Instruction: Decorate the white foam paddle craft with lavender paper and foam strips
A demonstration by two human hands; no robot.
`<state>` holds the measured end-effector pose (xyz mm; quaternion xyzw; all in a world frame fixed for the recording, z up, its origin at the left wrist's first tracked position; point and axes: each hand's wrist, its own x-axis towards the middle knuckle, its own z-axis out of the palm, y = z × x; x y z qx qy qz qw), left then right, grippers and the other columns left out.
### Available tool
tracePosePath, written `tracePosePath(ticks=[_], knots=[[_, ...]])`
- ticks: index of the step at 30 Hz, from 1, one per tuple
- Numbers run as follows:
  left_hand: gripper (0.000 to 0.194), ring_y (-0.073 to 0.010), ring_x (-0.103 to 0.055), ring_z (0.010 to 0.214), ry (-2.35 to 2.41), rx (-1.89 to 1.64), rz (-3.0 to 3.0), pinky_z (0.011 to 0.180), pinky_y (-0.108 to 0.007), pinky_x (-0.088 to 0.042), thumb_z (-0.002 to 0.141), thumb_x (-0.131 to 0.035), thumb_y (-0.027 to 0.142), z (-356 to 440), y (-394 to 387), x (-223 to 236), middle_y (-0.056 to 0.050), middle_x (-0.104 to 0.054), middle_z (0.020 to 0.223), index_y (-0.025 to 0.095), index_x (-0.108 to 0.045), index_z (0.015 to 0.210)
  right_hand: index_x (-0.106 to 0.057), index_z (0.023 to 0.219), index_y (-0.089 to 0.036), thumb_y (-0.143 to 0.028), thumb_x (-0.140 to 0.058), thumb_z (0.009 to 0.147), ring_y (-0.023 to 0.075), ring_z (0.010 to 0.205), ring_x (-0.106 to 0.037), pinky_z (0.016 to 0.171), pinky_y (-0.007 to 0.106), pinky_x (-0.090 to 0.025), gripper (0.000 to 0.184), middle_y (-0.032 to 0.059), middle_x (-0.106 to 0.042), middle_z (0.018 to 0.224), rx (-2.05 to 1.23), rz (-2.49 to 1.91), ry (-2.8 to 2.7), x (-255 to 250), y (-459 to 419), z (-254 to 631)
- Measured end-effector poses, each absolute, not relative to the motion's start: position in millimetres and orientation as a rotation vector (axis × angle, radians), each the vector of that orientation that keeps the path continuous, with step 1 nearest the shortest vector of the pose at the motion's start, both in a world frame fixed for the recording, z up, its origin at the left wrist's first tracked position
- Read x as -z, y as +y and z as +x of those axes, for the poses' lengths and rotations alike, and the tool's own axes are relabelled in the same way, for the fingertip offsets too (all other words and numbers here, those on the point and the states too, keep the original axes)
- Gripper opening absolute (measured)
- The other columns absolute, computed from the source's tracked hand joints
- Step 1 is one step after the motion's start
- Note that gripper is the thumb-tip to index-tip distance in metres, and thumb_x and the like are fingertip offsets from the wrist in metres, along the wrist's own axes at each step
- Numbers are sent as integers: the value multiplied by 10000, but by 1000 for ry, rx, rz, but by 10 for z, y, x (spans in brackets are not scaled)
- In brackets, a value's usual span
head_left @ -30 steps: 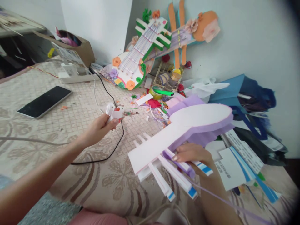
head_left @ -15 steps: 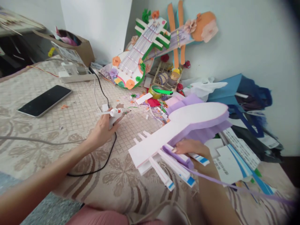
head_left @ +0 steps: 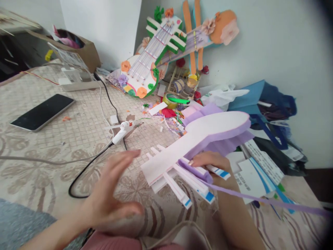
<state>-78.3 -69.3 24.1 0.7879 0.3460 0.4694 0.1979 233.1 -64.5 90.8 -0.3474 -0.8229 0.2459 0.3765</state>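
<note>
L hand [head_left: 110, 194] motion-blurred; R hand's [head_left: 212, 160] grip part-hidden.
L forearm cut by btm edge; some R fingers out of sight, exact hold can't tell. Purple strip [head_left: 260, 199] runs off R edge. Print on white card [head_left: 247, 173] too sm. to read. Orange guitar [head_left: 201, 39] partly behind green-edged guitar [head_left: 149, 53]. Carton [head_left: 91, 57] wall hides most contents.

A cardboard box [head_left: 90, 57] and a flower-trimmed guitar [head_left: 140, 66] are set along the far edge of the table [head_left: 83, 128]; a blue bag [head_left: 246, 97] is placed near the far right corner.
</note>
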Motion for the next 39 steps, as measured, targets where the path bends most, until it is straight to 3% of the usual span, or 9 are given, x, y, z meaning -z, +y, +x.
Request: tracePosePath(ticks=[3, 4, 6, 9, 11, 13, 20, 28, 39], knots=[[1050, -372, -501, 1322, 623, -1065, 2381, 1027, -543, -516, 761, -737, 580, -559, -704, -285, -256, -473, 1434, 154, -197, 1554, -738, 1014, -318, -462, -557, 944, 127, 444, -582, 459, 261, -488, 242, -17, -739, 682, -665, -896, -2109, -920, -631, 2319], [968, -364, -501, 1319, 585, -1100, 2396, 1009, -537, -527, 791, -725, 546, -483, -688, -266, -252, -481, 1416, 154, -239, 1531, -740, 1009, -321, -475, -571, 936, 123, 444, -573, 453, 260, -477, 240, -14, -746, 712, -686, -909, -2092, -908, -633, 2316], [652, -289, -561, 1240, 603, -1214, 2388, 968, -456, -556, 881, -678, 256, -346, -654, -194, -193, -553, 1305, 183, -353, 1441, -732, 1036, -320, -481, -605, 916, 115, 447, -545, 445, 257, -450, 237, -17, -728, 724, -750, -956, -2031, -855, -657, 2319], [451, -221, -611, 1070, 698, -1422, 2253, 882, -369, -576, 853, -629, 83, -219, -626, -91, -127, -590, 1131, 176, -461, 1262, -612, 1233, -302, -495, -658, 873, 121, 475, -494, 452, 257, -427, 412, -42, -583, 650, -863, -1038, -1859, -758, -746, 2340], [382, -209, -615, 997, 784, -1467, 2183, 827, -357, -577, 837, -612, 68, -190, -611, -81, -101, -583, 1075, 189, -485, 1177, -529, 1289, -276, -500, -609, 903, 146, 572, -530, 513, 275, -464, 454, -22, -548, 714, -848, -1148, -1736, -733, -833, 2349], [336, -205, -613, 945, 868, -1499, 2142, 791, -358, -571, 826, -610, 80, -188, -591, -116, -79, -575, 1036, 201, -495, 1118, -542, 1237, -250, -427, -484, 984, 155, 657, -556, 595, 290, -493, 314, 3, -552, 769, -765, -1289, -1656, -752, -928, 2340], [281, -197, -589, 937, 1001, -1535, 2034, 798, -375, -541, 838, -630, 116, -163, -580, -208, -46, -557, 1023, 229, -485, 1049, -457, 1356, -272, -222, -424, 1016, 81, 571, -634, 607, 258, -560, 345, 28, -713, 1015, -829, -1337, -1653, -782, -1210, 2150], [273, -212, -602, 921, 1037, -1548, 1989, 767, -386, -543, 822, -634, 115, -93, -678, -226, -49, -570, 1004, 241, -499, 1021, -596, 1024, -232, -185, -595, 915, 123, 567, -671, 524, 216, -497, 119, -42, -689, 641, -319, -1422, -1677, -733, -1334, 1973], [312, -209, -596, 927, 1042, -1541, 1995, 781, -388, -543, 819, -640, 118, -60, -721, -138, -52, -570, 1014, 241, -499, 1070, -637, 989, -244, -177, -577, 900, 115, 458, -620, 469, 236, -477, 127, -35, -715, 659, 59, -1427, -1823, -750, -1276, 1894]])
